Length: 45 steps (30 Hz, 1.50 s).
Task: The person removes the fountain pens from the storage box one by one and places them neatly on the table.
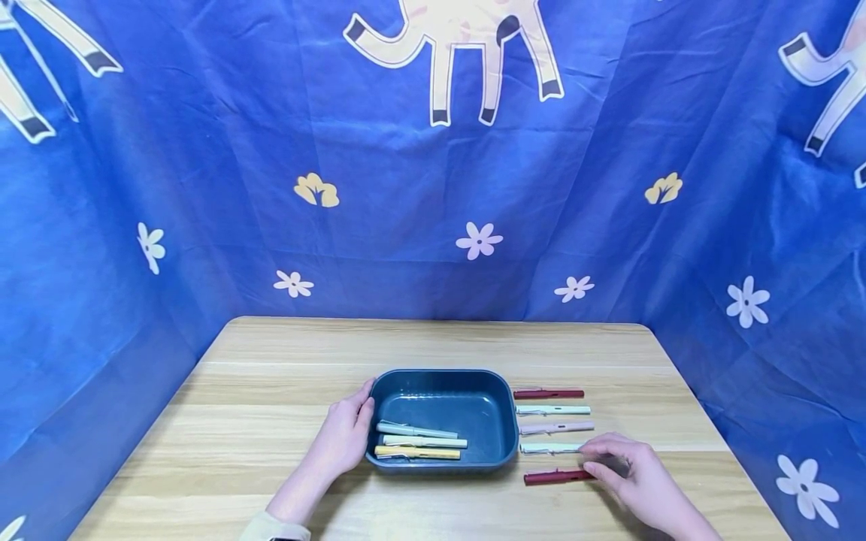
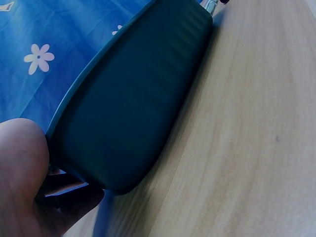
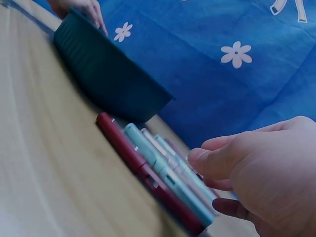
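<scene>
In the head view, my left hand (image 1: 346,428) holds the left end of a dark teal plastic box (image 1: 446,467), and the left wrist view has the thumb by its rim. Inside lie a yellow pen (image 1: 428,454), a pale green pen (image 1: 433,442) and a grey-blue pen (image 1: 422,431). My right hand (image 1: 632,473) hovers, fingers loosely bent, by the right ends of the nearest dark red pen (image 1: 551,478) and a mint pen (image 1: 544,448). In the right wrist view nothing sits between thumb and fingers; whether a fingertip touches a pen, I cannot tell.
Farther back in the row right of the box lie a lilac pen (image 1: 558,427), another mint pen (image 1: 558,410) and another dark red pen (image 1: 558,394). The wooden table (image 1: 271,376) has a blue patterned curtain (image 1: 406,285) behind it and at both sides.
</scene>
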{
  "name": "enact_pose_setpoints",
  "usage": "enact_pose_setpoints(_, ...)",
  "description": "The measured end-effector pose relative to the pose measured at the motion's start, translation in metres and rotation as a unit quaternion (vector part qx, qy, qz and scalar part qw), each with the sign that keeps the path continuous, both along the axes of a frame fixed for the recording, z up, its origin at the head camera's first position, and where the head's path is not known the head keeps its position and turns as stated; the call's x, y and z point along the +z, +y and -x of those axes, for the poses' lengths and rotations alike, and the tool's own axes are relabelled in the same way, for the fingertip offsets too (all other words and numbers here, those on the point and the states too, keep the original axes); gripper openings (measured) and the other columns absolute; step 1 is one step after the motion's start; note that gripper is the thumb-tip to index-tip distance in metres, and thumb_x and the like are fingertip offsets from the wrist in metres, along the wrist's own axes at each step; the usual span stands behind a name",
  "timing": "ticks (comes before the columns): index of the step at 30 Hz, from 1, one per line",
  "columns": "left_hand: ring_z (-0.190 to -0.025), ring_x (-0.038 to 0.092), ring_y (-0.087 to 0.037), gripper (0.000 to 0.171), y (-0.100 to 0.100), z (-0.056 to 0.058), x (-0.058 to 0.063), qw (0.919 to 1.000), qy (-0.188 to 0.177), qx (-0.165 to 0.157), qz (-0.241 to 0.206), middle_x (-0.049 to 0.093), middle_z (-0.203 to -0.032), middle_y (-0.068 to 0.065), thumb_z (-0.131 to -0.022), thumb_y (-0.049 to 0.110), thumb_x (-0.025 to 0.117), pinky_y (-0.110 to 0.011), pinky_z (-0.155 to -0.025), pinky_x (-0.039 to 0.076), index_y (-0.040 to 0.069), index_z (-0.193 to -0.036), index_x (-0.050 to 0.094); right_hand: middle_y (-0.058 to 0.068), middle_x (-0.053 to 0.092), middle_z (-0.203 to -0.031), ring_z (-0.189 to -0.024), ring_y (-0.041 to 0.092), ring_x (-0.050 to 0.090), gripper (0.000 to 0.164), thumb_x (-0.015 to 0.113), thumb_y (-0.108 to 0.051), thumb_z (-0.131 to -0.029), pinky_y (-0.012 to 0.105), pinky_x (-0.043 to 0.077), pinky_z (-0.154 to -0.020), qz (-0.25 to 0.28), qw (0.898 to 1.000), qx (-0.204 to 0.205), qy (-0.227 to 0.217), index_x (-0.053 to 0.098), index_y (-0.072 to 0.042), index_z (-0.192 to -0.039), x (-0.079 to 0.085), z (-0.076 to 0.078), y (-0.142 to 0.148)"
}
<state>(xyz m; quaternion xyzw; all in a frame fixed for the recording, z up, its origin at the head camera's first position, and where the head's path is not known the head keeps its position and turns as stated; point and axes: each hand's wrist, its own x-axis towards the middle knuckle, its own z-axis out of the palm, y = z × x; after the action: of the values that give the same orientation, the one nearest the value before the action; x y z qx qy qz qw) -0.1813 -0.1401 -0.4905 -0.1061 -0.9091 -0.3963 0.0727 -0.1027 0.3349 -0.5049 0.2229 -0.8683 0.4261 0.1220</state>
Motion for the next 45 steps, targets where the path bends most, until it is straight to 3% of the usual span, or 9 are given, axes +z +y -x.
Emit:
enact_pose_setpoints(9, -0.137, 0.053, -0.04, 0.045, -0.001, 0.0, 0.0, 1.0, -0.003, -0.002, -0.003, 0.052, -0.15, -0.027, -0.112, 0.009, 0.048, -0.053, -0.115, 0.04, -0.01, -0.152, 0.048, 0.007, 0.077, -0.114, -0.11, 0.013, 0.07, 0.028, 0.081, -0.001, -0.092, 0.013, 0.052, -0.096, 0.026, 0.999, 0.02, 0.002, 0.08, -0.017, -0.115, 0.023, 0.015, -0.013)
enact_pose_setpoints(15, -0.138, 0.052, -0.041, 0.045, -0.001, -0.001, 0.001, 1.0, -0.005, -0.002, -0.003, 0.051, -0.151, -0.027, -0.112, 0.009, 0.048, -0.053, -0.116, 0.039, -0.01, -0.153, 0.047, 0.0, 0.076, -0.117, -0.11, 0.015, 0.071, 0.036, 0.081, 0.002, -0.091, 0.013, 0.05, -0.099, 0.037, 0.998, 0.041, 0.014, 0.079, -0.02, -0.118, 0.036, 0.024, -0.027)
enact_pose_setpoints(28, -0.138, 0.052, -0.042, 0.045, 0.001, -0.002, 0.001, 1.0, -0.002, 0.0, -0.007, 0.052, -0.15, -0.027, -0.112, 0.009, 0.048, -0.054, -0.116, 0.04, -0.009, -0.153, 0.047, -0.002, 0.074, -0.124, -0.114, 0.019, 0.07, 0.031, 0.08, -0.006, -0.095, 0.024, 0.057, -0.099, 0.051, 0.996, 0.076, -0.006, 0.077, -0.019, -0.123, 0.047, 0.038, -0.063)
enact_pose_setpoints(33, -0.137, 0.053, -0.041, 0.045, 0.0, -0.002, -0.001, 1.0, 0.0, 0.001, -0.007, 0.052, -0.15, -0.027, -0.112, 0.009, 0.049, -0.054, -0.116, 0.04, -0.009, -0.153, 0.048, 0.007, 0.074, -0.126, -0.118, 0.022, 0.07, 0.03, 0.079, -0.003, -0.095, 0.03, 0.058, -0.1, 0.075, 0.993, 0.093, -0.01, 0.077, -0.012, -0.123, 0.046, 0.048, -0.081)
enact_pose_setpoints(36, -0.137, 0.053, -0.042, 0.045, 0.0, -0.002, -0.001, 1.0, 0.0, 0.0, -0.007, 0.051, -0.151, -0.027, -0.112, 0.009, 0.048, -0.054, -0.117, 0.04, -0.009, -0.153, 0.047, 0.009, 0.074, -0.127, -0.119, 0.022, 0.069, 0.029, 0.079, -0.005, -0.095, 0.036, 0.059, -0.1, 0.084, 0.991, 0.096, -0.029, 0.076, -0.012, -0.124, 0.046, 0.053, -0.091)
enact_pose_setpoints(41, -0.137, 0.053, -0.041, 0.045, 0.0, -0.002, 0.0, 1.0, -0.001, 0.0, -0.005, 0.052, -0.15, -0.027, -0.112, 0.01, 0.048, -0.054, -0.117, 0.04, -0.008, -0.153, 0.047, -0.004, 0.073, -0.128, -0.12, 0.019, 0.068, 0.03, 0.08, -0.012, -0.097, 0.045, 0.058, -0.102, 0.082, 0.989, 0.086, -0.083, 0.076, -0.021, -0.125, 0.048, 0.06, -0.109)
enact_pose_setpoints(45, -0.137, 0.053, -0.042, 0.045, 0.0, -0.002, 0.001, 1.0, -0.001, 0.0, -0.003, 0.052, -0.15, -0.027, -0.112, 0.01, 0.048, -0.054, -0.117, 0.039, -0.009, -0.153, 0.047, 0.004, 0.072, -0.129, -0.117, 0.029, 0.07, 0.03, 0.079, -0.011, -0.097, 0.045, 0.059, -0.101, 0.089, 0.983, 0.1, -0.122, 0.076, -0.02, -0.126, 0.048, 0.066, -0.123)
